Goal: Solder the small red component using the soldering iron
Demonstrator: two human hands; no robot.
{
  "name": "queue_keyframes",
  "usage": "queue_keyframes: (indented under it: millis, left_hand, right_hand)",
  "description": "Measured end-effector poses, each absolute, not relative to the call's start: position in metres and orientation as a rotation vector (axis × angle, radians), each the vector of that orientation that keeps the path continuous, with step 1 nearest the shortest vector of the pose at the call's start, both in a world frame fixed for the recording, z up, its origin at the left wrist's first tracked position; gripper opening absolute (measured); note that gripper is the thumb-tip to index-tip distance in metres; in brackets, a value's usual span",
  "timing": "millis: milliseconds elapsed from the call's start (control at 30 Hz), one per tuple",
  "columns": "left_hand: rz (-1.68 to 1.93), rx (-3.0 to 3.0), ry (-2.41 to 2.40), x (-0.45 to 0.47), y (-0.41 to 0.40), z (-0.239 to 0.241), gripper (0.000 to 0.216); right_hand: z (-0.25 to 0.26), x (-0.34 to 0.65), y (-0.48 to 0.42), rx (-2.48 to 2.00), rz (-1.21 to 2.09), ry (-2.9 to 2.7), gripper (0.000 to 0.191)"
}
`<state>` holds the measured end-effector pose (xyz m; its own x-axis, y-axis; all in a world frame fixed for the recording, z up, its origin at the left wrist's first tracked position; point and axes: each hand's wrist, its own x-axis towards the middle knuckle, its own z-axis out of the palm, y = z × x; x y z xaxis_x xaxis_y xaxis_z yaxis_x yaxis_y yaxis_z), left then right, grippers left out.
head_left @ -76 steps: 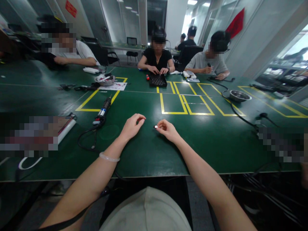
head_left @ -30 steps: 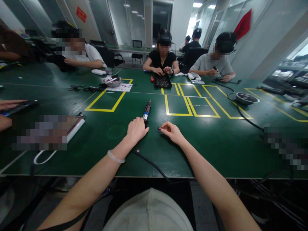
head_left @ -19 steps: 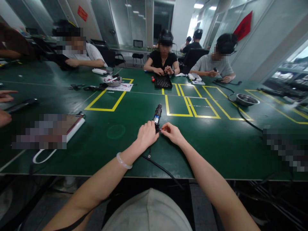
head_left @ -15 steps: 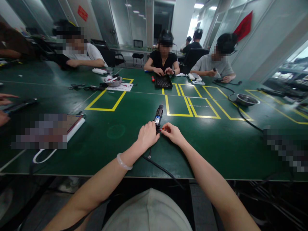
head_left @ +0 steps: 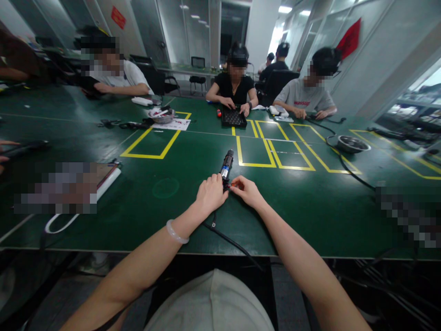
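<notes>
A slim black cylindrical device (head_left: 227,161) with a silver, blue-marked middle section lies on the green table, pointing away from me. My left hand (head_left: 211,192) is closed over its near end, hiding most of that part. On the right side of the device, my right hand (head_left: 248,191) is closed in a pinch on a small red-orange piece (head_left: 237,185). The fingers cover most of that piece, so its kind cannot be made out. From beneath my left hand a thin black lead with a ring terminal (head_left: 213,225) sticks out, near a thicker black cable (head_left: 234,243) that runs over the table edge.
Yellow tape rectangles (head_left: 257,164) mark the table ahead. A metal bowl (head_left: 353,144) stands right, another filled bowl (head_left: 161,115) left. Across the table a person works over a black tray (head_left: 234,123). Further people sit either side. A white-edged object (head_left: 108,184) lies left.
Both my hands and the device stay nearly in place. Across the table, the person at right has lowered their hands to the table, and the middle person's hands have shifted at the tray.
</notes>
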<state>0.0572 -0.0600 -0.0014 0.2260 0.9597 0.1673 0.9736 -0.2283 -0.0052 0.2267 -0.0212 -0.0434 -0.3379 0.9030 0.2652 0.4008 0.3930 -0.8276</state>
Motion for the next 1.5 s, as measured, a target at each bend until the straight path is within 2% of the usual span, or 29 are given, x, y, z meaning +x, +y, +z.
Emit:
queue_keyframes:
  millis: [733,900,1067,1267,1500]
  left_hand:
    - [-0.21,-2.376,-1.876,0.057,-0.06,-0.002,0.042]
    - [-0.207,-2.388,-1.876,0.057,-0.059,-0.003,0.042]
    - [-0.21,-2.39,-1.908,0.056,-0.058,-0.004,0.041]
    - [-0.2,-2.389,-1.894,0.056,-0.059,-0.001,0.043]
    - [-0.222,-2.39,-1.914,0.054,-0.057,-0.003,0.049]
  right_hand:
    - [-0.046,0.221,-0.019,-1.07,0.835,-1.916,0.017]
    - [-0.047,0.217,-0.018,-1.087,0.713,-1.937,0.014]
    - [-0.045,0.214,-0.021,-1.08,0.878,-1.872,0.019]
    - [-0.045,0.216,-0.023,-1.059,0.861,-1.87,0.013]
    - [-0.049,0.221,-0.018,-1.068,0.912,-1.87,0.019]
